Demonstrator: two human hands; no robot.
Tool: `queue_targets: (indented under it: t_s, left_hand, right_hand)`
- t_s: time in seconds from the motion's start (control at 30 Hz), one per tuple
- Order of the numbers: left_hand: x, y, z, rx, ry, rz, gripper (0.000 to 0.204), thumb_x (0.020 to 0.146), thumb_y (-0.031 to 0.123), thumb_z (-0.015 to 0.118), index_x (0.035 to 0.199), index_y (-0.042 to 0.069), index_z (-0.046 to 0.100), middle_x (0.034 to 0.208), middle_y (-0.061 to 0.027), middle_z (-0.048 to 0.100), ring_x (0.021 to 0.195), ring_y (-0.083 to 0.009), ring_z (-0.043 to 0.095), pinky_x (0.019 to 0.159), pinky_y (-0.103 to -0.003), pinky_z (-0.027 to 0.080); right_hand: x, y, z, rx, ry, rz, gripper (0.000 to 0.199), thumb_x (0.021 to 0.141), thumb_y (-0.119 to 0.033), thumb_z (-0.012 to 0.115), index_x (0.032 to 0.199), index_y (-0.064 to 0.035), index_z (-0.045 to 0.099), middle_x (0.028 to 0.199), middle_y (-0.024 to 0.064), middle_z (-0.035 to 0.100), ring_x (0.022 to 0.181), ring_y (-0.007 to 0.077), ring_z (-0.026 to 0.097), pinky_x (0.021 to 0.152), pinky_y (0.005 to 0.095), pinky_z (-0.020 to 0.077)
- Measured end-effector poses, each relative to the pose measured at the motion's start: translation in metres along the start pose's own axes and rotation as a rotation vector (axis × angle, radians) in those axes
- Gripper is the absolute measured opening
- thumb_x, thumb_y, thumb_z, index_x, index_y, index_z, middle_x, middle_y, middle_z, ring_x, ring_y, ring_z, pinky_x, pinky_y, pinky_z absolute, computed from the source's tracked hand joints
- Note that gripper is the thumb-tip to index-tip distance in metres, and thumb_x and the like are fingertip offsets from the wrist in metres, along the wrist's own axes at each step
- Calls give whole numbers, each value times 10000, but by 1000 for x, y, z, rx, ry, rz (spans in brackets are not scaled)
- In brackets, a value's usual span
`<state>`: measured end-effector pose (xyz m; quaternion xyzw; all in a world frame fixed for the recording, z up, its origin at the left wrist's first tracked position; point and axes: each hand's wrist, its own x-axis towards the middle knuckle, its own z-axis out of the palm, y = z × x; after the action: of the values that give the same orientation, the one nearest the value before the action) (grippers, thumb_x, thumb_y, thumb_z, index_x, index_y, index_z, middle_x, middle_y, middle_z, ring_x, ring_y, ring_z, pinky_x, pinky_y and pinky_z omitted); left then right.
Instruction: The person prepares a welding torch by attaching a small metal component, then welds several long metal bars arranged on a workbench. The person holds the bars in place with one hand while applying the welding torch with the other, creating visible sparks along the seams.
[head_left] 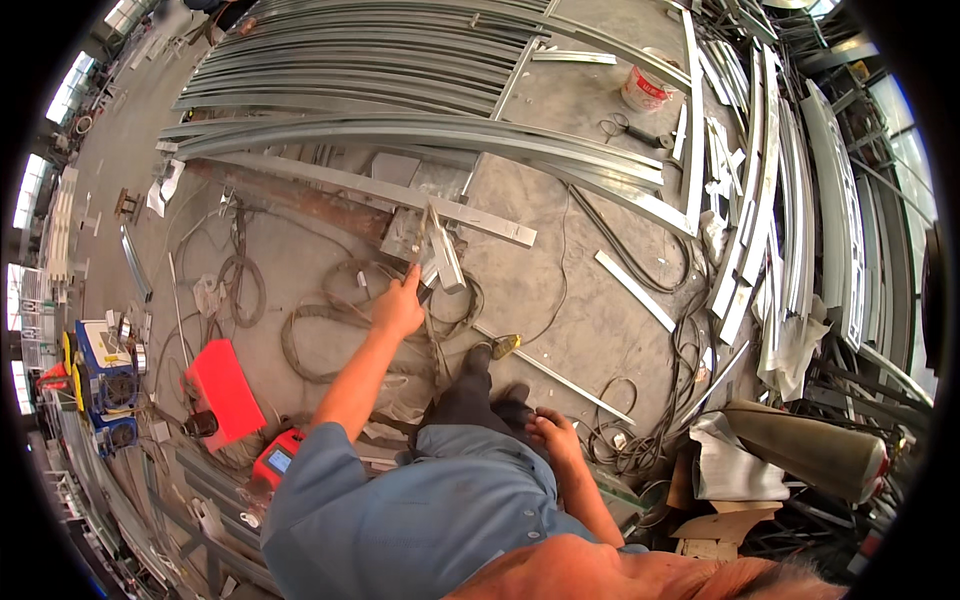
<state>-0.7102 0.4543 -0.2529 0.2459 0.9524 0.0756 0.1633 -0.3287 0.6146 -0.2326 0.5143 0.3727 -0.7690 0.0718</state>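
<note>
Silver metal piece (447, 262) near left hand (400, 309) (cannot tell if gripping); right hand (553, 431) loosely curled beside dark trousers (470, 402).

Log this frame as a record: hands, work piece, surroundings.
Left hand: reaching out, fingertips by the metal piece; grip unclear
Right hand: near the legs, fingers bent; contents unclear
Metal piece: short, silver, near the end of a long bar
Far side: row of silver rails, white-and-red bucket
Left side: red case, blue-and-white machine
Right side: tangled cables on floor
</note>
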Motion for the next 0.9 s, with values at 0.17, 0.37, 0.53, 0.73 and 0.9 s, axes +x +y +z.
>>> queue_targets:
  t_s: [0.17, 0.37, 0.53, 0.73, 0.9]
  left_hand:
    - [-2, 13, -11, 50, -12, 23, 776, 857, 137, 679, 1568, 244, 385, 1162, -198, 565, 903, -431, 677, 760, -526, 567]
    - [5, -2, -1, 83, -74, 33, 783, 868, 108, 668, 1576, 266, 373, 1145, -195, 553, 927, -422, 673, 769, -536, 559]
    - [17, -1, 5, 50, -94, 0, 850, 862, 116, 690, 1607, 273, 312, 1172, -231, 553, 921, -441, 676, 782, -548, 566]
    - [13, 5, 5, 69, 18, 9, 876, 846, 134, 723, 1608, 248, 305, 1151, -222, 557, 915, -433, 677, 765, -512, 575]
    - [24, -2, 12, 104, -82, 29, 914, 830, 142, 755, 1613, 257, 298, 1144, -221, 548, 913, -413, 679, 745, -505, 572]
  right_hand:
    - [22, -25, -9, -73, -18, 7, 474, 998, -186, 636, 1403, 37, 530, 1213, 107, 694, 1008, 171, 666, 837, 291, 533]
    - [39, -37, -10, -184, -84, -4, 487, 999, -185, 641, 1417, 38, 524, 1226, 108, 695, 1015, 166, 667, 840, 292, 528]
    - [43, -49, -4, -139, -67, 14, 505, 994, -200, 652, 1421, 36, 522, 1276, 125, 684, 1058, 182, 666, 873, 320, 530]
    - [42, -52, 7, -146, -84, 50, 505, 996, -198, 646, 1427, 32, 516, 1290, 129, 676, 1081, 181, 654, 891, 311, 523]
    - [35, -69, 27, -226, -113, 56, 523, 997, -218, 653, 1431, 39, 512, 1294, 127, 674, 1093, 181, 651, 887, 304, 521]
